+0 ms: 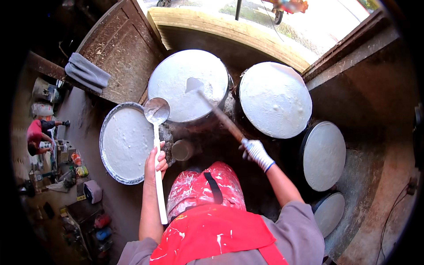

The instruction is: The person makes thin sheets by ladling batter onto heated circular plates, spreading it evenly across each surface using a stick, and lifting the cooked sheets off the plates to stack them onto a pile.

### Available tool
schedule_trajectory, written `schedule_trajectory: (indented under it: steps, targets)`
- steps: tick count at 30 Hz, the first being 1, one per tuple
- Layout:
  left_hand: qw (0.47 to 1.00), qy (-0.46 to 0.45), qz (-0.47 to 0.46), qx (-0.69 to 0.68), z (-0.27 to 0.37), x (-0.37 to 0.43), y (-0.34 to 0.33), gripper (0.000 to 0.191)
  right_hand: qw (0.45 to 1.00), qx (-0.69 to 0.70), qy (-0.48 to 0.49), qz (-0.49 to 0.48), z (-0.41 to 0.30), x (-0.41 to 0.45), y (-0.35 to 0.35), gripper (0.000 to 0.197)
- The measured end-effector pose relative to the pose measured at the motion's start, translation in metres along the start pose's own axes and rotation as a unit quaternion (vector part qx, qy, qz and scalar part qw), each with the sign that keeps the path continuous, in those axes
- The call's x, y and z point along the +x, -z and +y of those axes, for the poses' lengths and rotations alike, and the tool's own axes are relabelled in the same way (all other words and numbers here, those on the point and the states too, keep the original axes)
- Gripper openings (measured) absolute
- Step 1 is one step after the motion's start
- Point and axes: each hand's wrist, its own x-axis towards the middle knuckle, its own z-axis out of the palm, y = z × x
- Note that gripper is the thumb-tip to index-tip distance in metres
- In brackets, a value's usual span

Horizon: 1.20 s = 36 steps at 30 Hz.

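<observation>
My bare left hand grips the white handle of a metal ladle, its bowl raised beside the rim of a wide pot of white batter. My right hand, in a white striped glove, holds a scraper by its wooden handle. The scraper's grey, triangular blade is over a round griddle covered with a white layer and seems to touch it. To the right stands a second white-covered griddle, its surface slightly lumpy.
Two more white-topped round griddles curve along my right side. A small round container stands between the pot and my knees. A wooden beam runs behind, and a grey cloth hangs at left. A person bends over objects farther left.
</observation>
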Motion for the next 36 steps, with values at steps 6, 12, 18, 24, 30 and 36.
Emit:
schedule_trajectory:
  steps: [6,12,18,24,30,36]
  targets:
    - [1.000,0.005,-0.022,0.002,0.007,0.004,0.004,0.034,0.993,-0.054,0.069,0.080,-0.058,0.053,0.013,0.051]
    - [0.999,0.006,-0.043,0.013,0.032,0.005,0.015,0.034,0.891,-0.263,0.258,0.264,-0.076,0.004,-0.035,0.049]
    - [0.994,0.041,-0.102,-0.009,0.052,0.011,0.020,0.035,0.894,-0.263,0.268,0.243,-0.072,0.045,-0.101,0.054]
    - [0.991,0.052,-0.127,-0.004,0.073,0.008,0.030,0.036,0.902,-0.090,0.249,0.342,-0.023,0.030,-0.127,0.045]
    - [0.990,0.059,-0.124,-0.003,0.077,0.009,0.033,0.036,0.936,0.012,0.277,0.217,-0.076,0.058,-0.170,0.039]
    - [0.991,0.047,-0.126,-0.011,0.078,0.005,0.038,0.036,0.921,0.073,0.275,0.266,-0.057,0.063,-0.132,0.043]
